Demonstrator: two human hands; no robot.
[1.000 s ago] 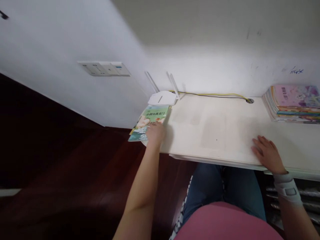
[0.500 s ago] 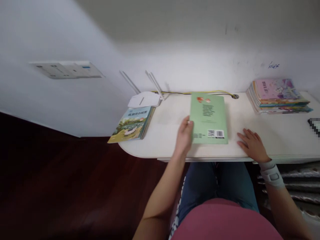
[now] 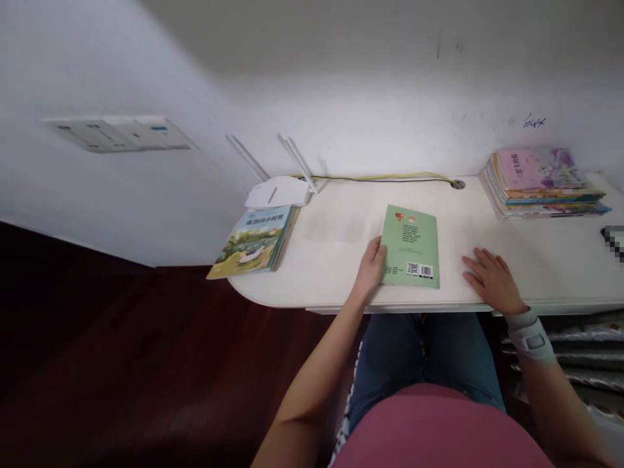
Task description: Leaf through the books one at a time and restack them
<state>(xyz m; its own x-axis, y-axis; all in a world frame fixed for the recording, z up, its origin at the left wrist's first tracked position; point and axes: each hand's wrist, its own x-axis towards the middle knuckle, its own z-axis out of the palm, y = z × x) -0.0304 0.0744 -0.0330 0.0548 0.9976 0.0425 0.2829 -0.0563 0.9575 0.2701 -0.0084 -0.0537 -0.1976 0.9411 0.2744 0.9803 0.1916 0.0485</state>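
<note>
One green paperback (image 3: pixel 409 247) lies near the front edge of the desk (image 3: pixel 341 260), the open left hand (image 3: pixel 369 268) touching its left edge without clamping. The right hand (image 3: pixel 492 281), wrist brace (image 3: pixel 530 338) above it, lies spread flat. A picture book (image 3: pixel 253 240) and white router (image 3: pixel 277 193) sit leftward; stacked books (image 3: pixel 541 185) sit rightward.

Fig. | green book (image 3: pixel 409 237), back cover, between left hand (image 3: pixel 371 266) and right hand (image 3: pixel 492 281): QR code (image 3: pixel 413 269), barcode (image 3: pixel 426 270) | picture book (image 3: pixel 251 240) beyond left hand: title "孤独的小螃蟹"
</note>
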